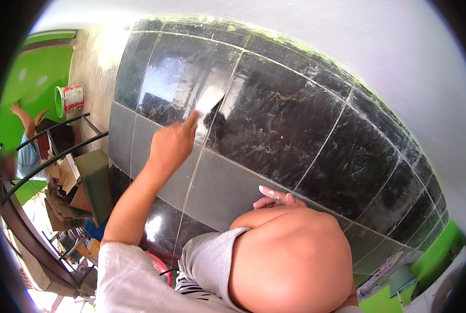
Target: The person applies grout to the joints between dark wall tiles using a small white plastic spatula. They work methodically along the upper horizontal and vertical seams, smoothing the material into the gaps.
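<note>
My left hand (pixel 171 145) grips a putty knife, its index finger stretched along the flat pale blade (pixel 210 100). The handle is hidden in my palm. The blade rests against a glossy black wall tile (pixel 183 68), close to the grout line beside the neighbouring black tile (pixel 274 115). Grey matte tiles (pixel 217 188) run below. My right hand (pixel 279 198) is held in front of the lower grey tiles, fingers apart, with white paste on the fingertips. My bent right arm (pixel 290 255) covers much of this hand, and nothing shows in it.
At left are a white-and-red bucket (pixel 72 99), a black metal rail (pixel 60 151), cardboard pieces (pixel 66 182) and a green box (pixel 96 182). Another person's limbs (pixel 26 122) show beyond the rail. A pink rim (pixel 162 268) shows below me. A white wall (pixel 389 52) rises above the tiles.
</note>
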Demonstrator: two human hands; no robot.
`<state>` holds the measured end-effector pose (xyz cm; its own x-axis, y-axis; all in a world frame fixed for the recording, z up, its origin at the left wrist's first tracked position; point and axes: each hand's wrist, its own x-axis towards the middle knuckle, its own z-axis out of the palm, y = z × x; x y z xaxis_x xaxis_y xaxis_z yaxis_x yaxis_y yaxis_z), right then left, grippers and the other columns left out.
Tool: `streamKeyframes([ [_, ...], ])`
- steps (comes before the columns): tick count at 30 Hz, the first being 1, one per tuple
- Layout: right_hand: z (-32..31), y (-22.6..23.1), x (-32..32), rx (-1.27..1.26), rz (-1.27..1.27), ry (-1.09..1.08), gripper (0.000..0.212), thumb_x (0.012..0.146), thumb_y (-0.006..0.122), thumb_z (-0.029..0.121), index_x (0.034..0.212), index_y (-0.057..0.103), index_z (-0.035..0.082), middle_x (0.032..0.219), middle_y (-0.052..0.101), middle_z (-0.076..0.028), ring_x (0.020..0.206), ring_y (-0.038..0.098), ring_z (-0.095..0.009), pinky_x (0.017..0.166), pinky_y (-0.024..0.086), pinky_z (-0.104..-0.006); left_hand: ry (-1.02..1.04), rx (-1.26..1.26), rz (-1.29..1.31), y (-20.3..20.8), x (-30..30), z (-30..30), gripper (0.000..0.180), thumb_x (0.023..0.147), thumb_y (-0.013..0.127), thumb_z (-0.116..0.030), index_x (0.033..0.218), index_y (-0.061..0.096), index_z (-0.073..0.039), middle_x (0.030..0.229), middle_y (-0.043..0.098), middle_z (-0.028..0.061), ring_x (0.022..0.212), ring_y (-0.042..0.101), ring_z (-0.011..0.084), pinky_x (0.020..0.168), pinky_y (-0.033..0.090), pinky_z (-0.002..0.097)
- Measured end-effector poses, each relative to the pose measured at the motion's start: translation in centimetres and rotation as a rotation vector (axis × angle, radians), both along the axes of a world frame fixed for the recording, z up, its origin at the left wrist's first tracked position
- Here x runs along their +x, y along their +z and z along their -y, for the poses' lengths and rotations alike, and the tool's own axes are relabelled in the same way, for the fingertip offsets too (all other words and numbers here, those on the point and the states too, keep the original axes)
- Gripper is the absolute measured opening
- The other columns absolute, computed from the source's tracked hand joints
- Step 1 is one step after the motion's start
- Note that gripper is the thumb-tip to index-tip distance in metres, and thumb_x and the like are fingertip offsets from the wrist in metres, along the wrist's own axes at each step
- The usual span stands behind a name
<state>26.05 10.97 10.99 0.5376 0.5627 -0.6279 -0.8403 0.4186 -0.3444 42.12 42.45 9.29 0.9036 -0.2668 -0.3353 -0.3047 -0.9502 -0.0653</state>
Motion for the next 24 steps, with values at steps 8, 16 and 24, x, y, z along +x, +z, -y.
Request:
streamKeyframes([
  [8,1.2,0.0,0.0,-0.065,-0.038,0.012,0.072,0.107,0.047,0.06,0.153,0.052,0.005,0.132,0.063,-0.022,0.123,0.062,-0.029,0.109,0.047,-0.0443,-0.002,-0.018,0.002,-0.1,3.2,0.8,0.036,0.104,0.059,-0.025,0.138,0.063,-0.015,0.07,0.069,0.015,0.064,0.069,0.0349,0.058,0.054,0.0469],
  [16,0.8,-1.4,-0.3,-0.008,-0.079,-0.046,0.069,0.108,0.047,0.056,0.153,0.052,0.004,0.13,0.064,-0.021,0.122,0.063,-0.028,0.108,0.048,-0.0426,0.01,-0.029,-0.036,0.3,1.3,0.4,0.036,0.104,0.058,-0.027,0.139,0.065,-0.017,0.071,0.069,0.0156,0.065,0.07,0.0349,0.059,0.055,0.0469],
  [24,1.5,0.8,0.9,-0.047,-0.079,-0.035,0.067,0.109,0.048,0.053,0.153,0.052,0.003,0.129,0.065,-0.018,0.122,0.063,-0.028,0.108,0.048,-0.0427,-0.014,-0.014,-0.026,0.1,6.8,1.5,0.035,0.107,0.053,-0.029,0.138,0.063,-0.017,0.072,0.07,0.016,0.067,0.07,0.0363,0.062,0.055,0.0491],
])
